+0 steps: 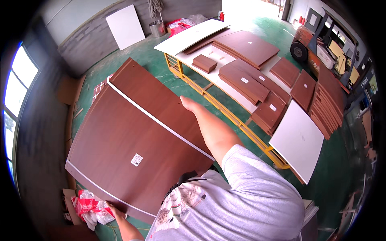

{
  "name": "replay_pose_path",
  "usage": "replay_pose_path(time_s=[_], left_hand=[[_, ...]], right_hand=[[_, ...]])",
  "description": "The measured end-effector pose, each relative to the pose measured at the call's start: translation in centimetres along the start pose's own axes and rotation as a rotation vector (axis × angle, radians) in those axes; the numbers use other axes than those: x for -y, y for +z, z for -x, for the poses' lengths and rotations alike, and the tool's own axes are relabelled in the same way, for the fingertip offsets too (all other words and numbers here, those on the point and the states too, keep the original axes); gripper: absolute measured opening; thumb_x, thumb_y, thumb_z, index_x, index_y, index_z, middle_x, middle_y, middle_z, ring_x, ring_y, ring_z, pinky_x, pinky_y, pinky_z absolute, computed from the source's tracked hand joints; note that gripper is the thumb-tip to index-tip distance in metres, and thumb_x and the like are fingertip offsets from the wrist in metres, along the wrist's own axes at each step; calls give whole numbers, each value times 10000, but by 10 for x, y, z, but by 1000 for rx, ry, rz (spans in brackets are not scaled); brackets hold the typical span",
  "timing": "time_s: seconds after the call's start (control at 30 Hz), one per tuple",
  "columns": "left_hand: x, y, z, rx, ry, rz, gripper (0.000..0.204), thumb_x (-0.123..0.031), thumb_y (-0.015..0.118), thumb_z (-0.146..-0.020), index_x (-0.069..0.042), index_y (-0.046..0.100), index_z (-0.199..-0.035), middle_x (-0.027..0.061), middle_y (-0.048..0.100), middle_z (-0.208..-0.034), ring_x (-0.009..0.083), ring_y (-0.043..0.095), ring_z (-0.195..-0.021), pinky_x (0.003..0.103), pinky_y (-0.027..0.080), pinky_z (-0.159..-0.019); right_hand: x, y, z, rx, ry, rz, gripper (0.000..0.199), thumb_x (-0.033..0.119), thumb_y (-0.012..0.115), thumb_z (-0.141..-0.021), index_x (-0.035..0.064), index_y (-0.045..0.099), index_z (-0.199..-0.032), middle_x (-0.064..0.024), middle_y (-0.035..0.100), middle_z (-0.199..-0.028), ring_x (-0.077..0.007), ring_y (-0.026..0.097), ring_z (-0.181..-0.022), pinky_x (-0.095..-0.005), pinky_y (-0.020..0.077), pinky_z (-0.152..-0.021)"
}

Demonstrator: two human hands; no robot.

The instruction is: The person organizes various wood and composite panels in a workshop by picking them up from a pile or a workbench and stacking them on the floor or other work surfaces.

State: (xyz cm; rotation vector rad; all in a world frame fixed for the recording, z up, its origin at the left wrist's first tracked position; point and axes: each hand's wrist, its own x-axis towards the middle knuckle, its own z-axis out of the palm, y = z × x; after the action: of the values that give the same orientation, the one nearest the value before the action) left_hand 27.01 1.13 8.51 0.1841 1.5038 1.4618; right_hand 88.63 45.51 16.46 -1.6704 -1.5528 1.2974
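Note:
A broad stack of reddish-brown panels [112,132], bound by two white straps, stands tilted in front of me and leans toward my body. A small white label [136,160] sits on its face. My right hand [188,103] grips the panels' right edge, thumb showing, the other fingers hidden behind. Low at the opposite edge, my left hand [115,210] is closed on the panels, fingers partly hidden. Beside that hand lies a red and white plastic bag [90,207].
To the right, a yellow-framed table [215,100] carries stacked brown boards [247,45] and white panels [299,136]. A forklift [321,52] stands at far right. By the back wall are a white board [125,27] and a metal bucket [157,29]. Windows line the left wall.

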Motion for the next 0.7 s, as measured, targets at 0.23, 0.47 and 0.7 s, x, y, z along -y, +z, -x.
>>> replay_pose_path(time_s=[0.23, 0.47, 0.7], left_hand=[[-50, 82, -40, -461, 152, -140, 1066, -826, 424, -766, -103, 179, -1511, 92, 245, -1543, 260, 275, -1396, 434, 194, -1148], [-98, 256, -96, -531, 168, -113, 1071, -834, 403, -768, -113, 149, -1519, 101, 219, -1552, 297, 227, -1415, 478, 182, -1148], [-115, 328, -225, -641, 209, 31, 899, -764, 415, -833, -147, 287, -1474, 58, 349, -1478, 249, 317, -1359, 433, 241, -1129]], right_hand=[[21, 57, -236, 192, -85, -21, 685, 452, 171, -992, -79, 429, -1339, -258, 369, -1441, -337, 322, -1375, -392, 257, -1132], [93, 38, -456, 312, -113, -21, 656, 404, 164, -994, -93, 437, -1325, -267, 389, -1425, -341, 336, -1367, -386, 257, -1128], [203, 17, -600, 355, -117, -17, 656, 407, 212, -964, -94, 482, -1291, -273, 434, -1395, -362, 387, -1335, -427, 307, -1077]])
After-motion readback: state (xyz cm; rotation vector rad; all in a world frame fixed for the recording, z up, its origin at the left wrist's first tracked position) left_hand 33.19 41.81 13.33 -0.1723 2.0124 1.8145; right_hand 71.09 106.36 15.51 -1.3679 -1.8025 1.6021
